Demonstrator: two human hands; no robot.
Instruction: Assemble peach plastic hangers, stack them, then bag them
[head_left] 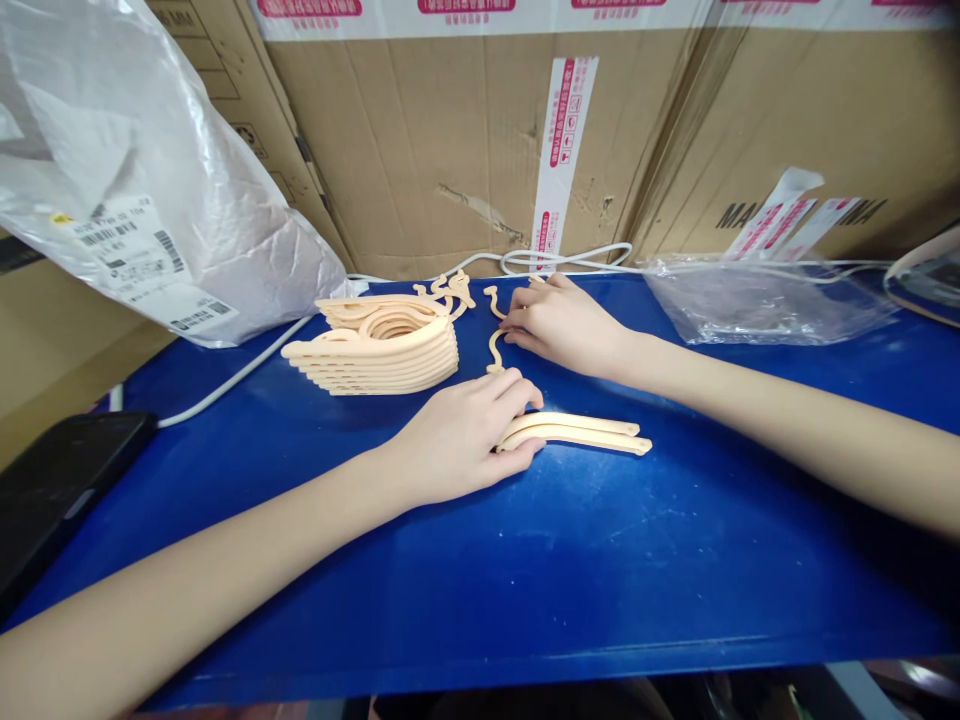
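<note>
My left hand (pixel 465 435) grips the near end of a peach plastic hanger body (pixel 581 432) that lies flat on the blue table (pixel 570 560). My right hand (pixel 559 320) rests further back, its fingertips pinched on a small peach hook piece (pixel 495 348) that curves down toward the left hand. A stack of several peach hanger bodies (pixel 382 345) sits to the left of both hands. More loose hook pieces (pixel 450 287) lie behind that stack.
A white plastic bag (pixel 142 180) with barcode labels lies at the back left. Cardboard boxes (pixel 465 140) form a wall behind. A clear plastic bag (pixel 757 300) lies at the back right, a white cable (pixel 570 260) runs along the back, and a black phone (pixel 60 480) lies left.
</note>
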